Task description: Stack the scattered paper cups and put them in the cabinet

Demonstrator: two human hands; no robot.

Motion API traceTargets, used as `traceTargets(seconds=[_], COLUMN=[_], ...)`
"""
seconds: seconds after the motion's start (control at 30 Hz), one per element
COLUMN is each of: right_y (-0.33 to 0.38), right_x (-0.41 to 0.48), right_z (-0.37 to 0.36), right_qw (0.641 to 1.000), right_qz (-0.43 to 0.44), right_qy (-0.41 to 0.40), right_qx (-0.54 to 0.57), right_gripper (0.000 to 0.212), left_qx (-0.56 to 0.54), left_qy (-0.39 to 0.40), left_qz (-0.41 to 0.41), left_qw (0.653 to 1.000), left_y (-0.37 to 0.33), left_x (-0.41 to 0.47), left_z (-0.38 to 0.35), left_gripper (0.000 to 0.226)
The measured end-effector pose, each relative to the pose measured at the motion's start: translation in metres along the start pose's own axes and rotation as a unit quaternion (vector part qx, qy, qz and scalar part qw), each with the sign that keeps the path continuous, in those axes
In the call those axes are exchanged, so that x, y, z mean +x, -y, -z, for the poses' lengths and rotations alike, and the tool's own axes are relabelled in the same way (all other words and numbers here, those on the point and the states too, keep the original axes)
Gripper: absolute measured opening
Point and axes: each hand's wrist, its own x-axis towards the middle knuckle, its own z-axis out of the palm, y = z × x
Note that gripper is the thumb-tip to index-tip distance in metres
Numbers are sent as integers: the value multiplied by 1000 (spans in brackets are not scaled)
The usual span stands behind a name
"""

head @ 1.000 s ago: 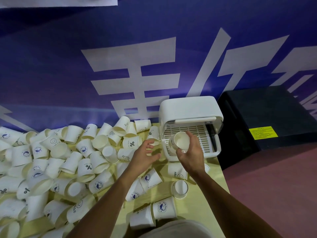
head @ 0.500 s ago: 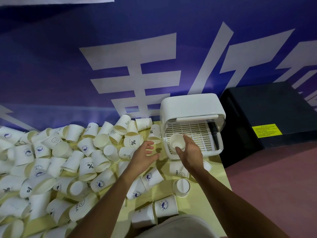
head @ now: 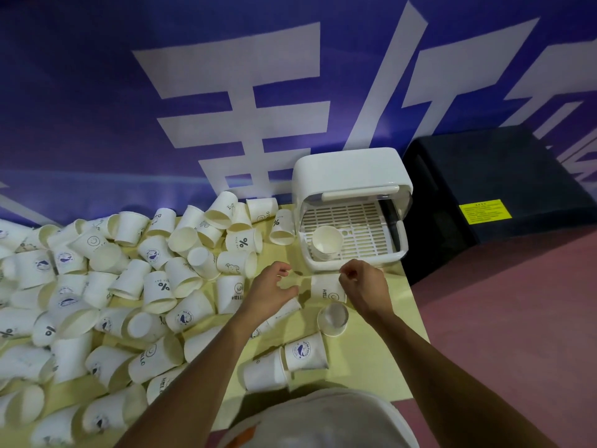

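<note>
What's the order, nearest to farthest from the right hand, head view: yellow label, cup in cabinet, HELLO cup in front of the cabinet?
From the right hand:
1. HELLO cup, lying on its side just left of the hand.
2. cup in cabinet, upright, beyond the hand and to its left.
3. yellow label, on the black box, far right.

The cup pile (head: 129,279) runs off the left edge; yellow label (head: 485,211) unreadable.
</note>
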Motion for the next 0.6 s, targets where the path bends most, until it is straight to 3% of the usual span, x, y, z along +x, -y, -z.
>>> traceTargets(seconds=[0.1, 0.2, 0.43, 0.6], right_y=[-14, -24, -27, -29], right_x=[-16, -29, -40, -38], right_z=[-9, -16, -30, -41], right_qw=[999, 998, 990, 985], right_qz=[-20, -32, -23, -34], right_qy=[24, 51, 119, 129], right_qx=[16, 23, -66, -107], right_gripper=[15, 37, 68, 71], left_qx=[94, 145, 218, 248], left_qy=[20, 6, -40, -6], left_qz=[2, 7, 31, 68], left_qw=[995, 989, 975, 966], left_y=[15, 28, 44, 51], left_x=[-6, -11, -10, -1], left_z=[-8, -12, -17, -22], left_gripper=[54, 62, 71, 83])
